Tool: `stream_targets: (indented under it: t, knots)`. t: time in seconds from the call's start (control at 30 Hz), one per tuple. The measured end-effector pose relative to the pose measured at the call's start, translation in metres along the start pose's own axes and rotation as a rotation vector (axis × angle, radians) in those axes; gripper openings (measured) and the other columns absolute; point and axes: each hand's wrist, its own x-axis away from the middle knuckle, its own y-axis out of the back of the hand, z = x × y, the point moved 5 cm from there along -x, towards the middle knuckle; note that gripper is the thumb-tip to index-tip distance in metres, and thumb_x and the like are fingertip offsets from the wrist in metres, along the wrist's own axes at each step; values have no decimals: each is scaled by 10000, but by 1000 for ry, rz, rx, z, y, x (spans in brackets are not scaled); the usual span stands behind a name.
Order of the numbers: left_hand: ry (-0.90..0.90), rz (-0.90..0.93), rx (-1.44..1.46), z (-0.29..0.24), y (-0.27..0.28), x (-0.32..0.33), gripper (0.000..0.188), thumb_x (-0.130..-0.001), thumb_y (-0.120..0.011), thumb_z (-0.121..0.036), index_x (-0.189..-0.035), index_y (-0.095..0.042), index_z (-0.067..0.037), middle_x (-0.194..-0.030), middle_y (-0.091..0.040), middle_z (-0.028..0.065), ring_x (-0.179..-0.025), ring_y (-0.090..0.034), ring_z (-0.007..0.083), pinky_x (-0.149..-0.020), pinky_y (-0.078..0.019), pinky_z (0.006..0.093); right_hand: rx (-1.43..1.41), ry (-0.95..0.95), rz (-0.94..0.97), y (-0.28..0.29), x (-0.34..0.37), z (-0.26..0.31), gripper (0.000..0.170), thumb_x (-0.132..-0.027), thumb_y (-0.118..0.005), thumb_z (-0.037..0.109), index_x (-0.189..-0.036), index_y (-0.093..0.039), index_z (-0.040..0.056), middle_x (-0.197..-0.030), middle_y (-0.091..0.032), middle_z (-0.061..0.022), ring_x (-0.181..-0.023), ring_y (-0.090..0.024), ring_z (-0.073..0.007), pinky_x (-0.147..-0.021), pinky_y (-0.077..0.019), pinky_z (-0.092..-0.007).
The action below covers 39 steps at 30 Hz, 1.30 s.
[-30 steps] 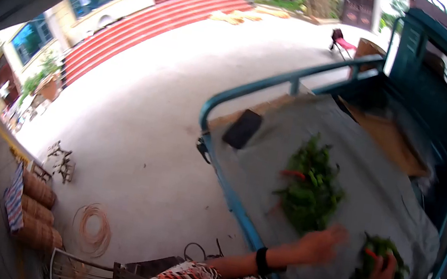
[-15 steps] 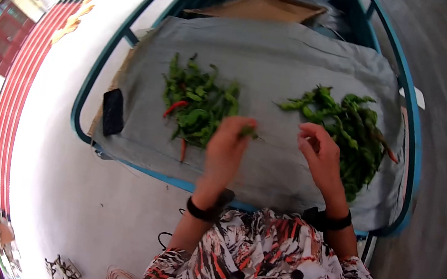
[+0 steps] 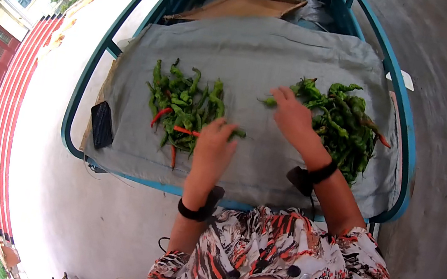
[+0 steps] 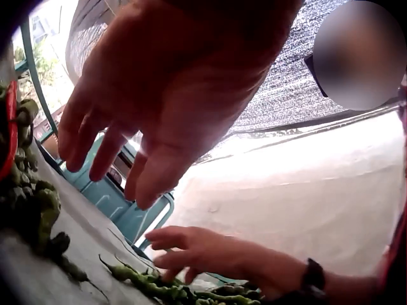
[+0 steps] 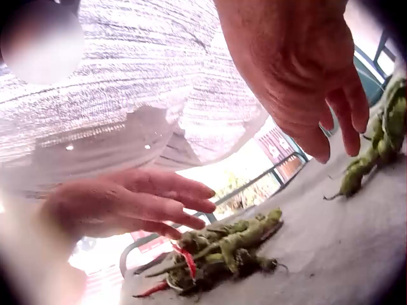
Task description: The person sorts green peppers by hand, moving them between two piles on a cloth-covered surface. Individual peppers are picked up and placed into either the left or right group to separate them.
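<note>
Two heaps of long, wrinkled peppers lie on a grey cloth (image 3: 262, 51). In the head view, the left heap (image 3: 183, 97) is mostly green with a few red ones, including a red pepper (image 3: 185, 131) beside my left hand (image 3: 213, 148). That hand hovers over the heap's near right side with fingers spread loosely, holding nothing; a green pepper (image 3: 238, 134) shows at its fingertips. My right hand (image 3: 294, 120) reaches over the left end of the green right heap (image 3: 349, 131). Its fingers (image 5: 351, 140) hang bent and apart in the right wrist view, gripping nothing, just above the peppers.
The cloth covers a blue-green truck bed with a side rail (image 3: 93, 70) at the left and another rail (image 3: 403, 110) at the right. A dark phone-like slab (image 3: 101, 125) lies at the left edge. Beyond the cloth is a brown board (image 3: 251, 7).
The view swung round to face the truck bed. Lately my right hand moved left and away over the right heap's end. A red pepper now shows beside my left hand.
</note>
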Motion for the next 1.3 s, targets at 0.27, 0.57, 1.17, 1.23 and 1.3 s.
stream_targets:
  t: [0.27, 0.57, 1.17, 1.23, 1.3]
  knots:
    - [31, 44, 171, -4, 1, 12, 360, -870, -674, -74, -1227, -630, -83, -1183, -638, 132, -1038, -642, 327, -891, -504, 384, 198, -35, 361, -57, -26, -21, 452, -867, -618, 80, -1313, -560, 129, -1312, -567, -138, -1067, -626, -368, -821, -536, -454]
    - [179, 4, 509, 7, -25, -2, 618, -880, -659, 0, -1426, -370, 17, -1120, -673, 131, -988, -669, 183, -833, -519, 318, -680, 209, 152, 20, 11, 98, 311, -922, -640, 191, -1219, -626, 102, -1142, -671, -156, -986, -650, -361, -829, -531, -392]
    - [83, -329, -209, 44, 60, -15, 549, -822, -531, 139, -1328, -546, -74, -1424, -487, 162, -1278, -492, 372, -1054, -414, 412, 410, -132, -31, 8, -35, -93, 415, -878, -658, 82, -1287, -615, 139, -1429, -462, -190, -1098, -579, -431, -924, -495, -544]
    - [135, -170, -290, 66, 42, -9, 597, -840, -519, 116, -1391, -523, -114, -1499, -427, 145, -1337, -433, 368, -1092, -369, 457, 485, -195, 89, -11, -38, -110, 456, -870, -670, 83, -1312, -598, 169, -1387, -487, -151, -1084, -595, -390, -871, -514, -530]
    - [140, -59, -330, 71, 35, -4, 601, -854, -516, 98, -1410, -518, -130, -1509, -421, 144, -1348, -420, 369, -1097, -356, 480, 493, -219, 191, -18, -43, -116, 446, -877, -672, 79, -1303, -606, 190, -1343, -501, -136, -1051, -601, -382, -839, -522, -530]
